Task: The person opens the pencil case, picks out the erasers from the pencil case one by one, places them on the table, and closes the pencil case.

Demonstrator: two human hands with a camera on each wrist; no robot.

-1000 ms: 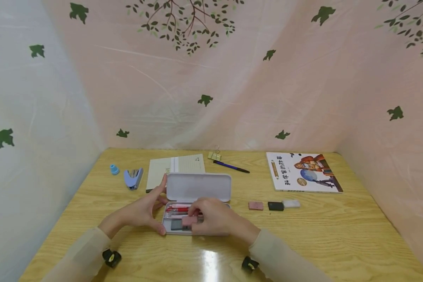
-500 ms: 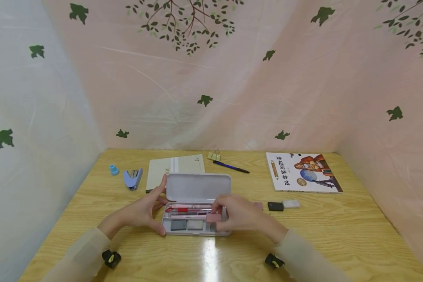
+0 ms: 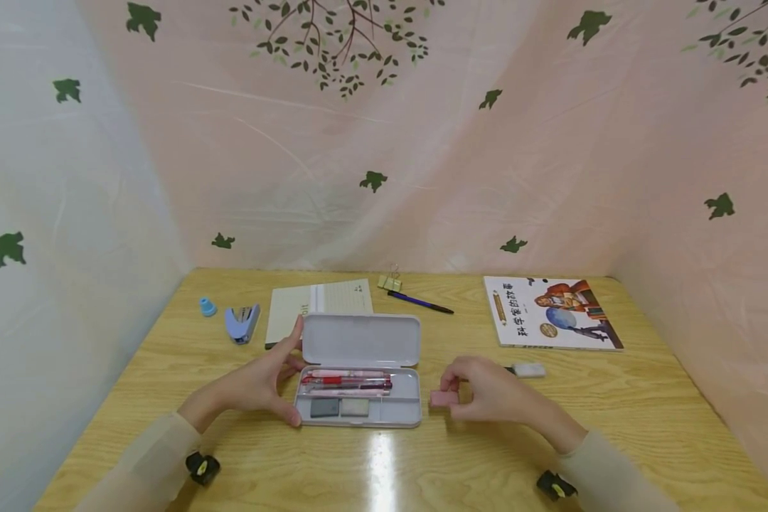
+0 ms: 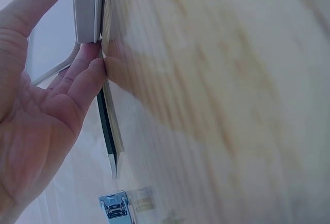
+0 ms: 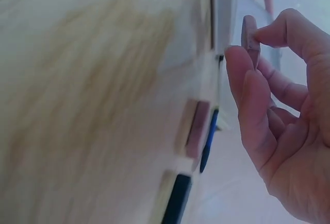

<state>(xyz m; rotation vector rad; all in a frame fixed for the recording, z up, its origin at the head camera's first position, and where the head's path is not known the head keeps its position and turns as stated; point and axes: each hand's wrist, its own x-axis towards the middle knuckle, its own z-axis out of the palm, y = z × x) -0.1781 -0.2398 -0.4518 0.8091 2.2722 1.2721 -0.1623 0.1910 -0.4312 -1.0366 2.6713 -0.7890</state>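
An open white pencil case (image 3: 360, 340) lies at the table's middle, its tray holding red pens (image 3: 345, 380), a dark grey eraser (image 3: 324, 407) and a light grey eraser (image 3: 355, 407). My left hand (image 3: 265, 384) braces the case's left end, thumb at the front corner and index finger up along the lid; the left wrist view shows its straight fingers (image 4: 85, 74) against the case edge (image 4: 87, 7). My right hand (image 3: 486, 391) pinches a pink eraser (image 3: 444, 398) just right of the tray. In the right wrist view that eraser (image 5: 249, 38) sits between thumb and fingertips.
A second pink eraser (image 5: 198, 128) and a black eraser (image 5: 178, 198) lie on the table behind my right hand, with a white eraser (image 3: 528, 370) beside them. Farther back lie a blue pen (image 3: 419, 303), binder clip (image 3: 390, 283), notebook (image 3: 320, 302), stapler (image 3: 242, 323) and picture book (image 3: 550, 311).
My right hand has lifted the pink eraser out of the tray and carried it rightward past the case's end. The left hand and the case have stayed put.
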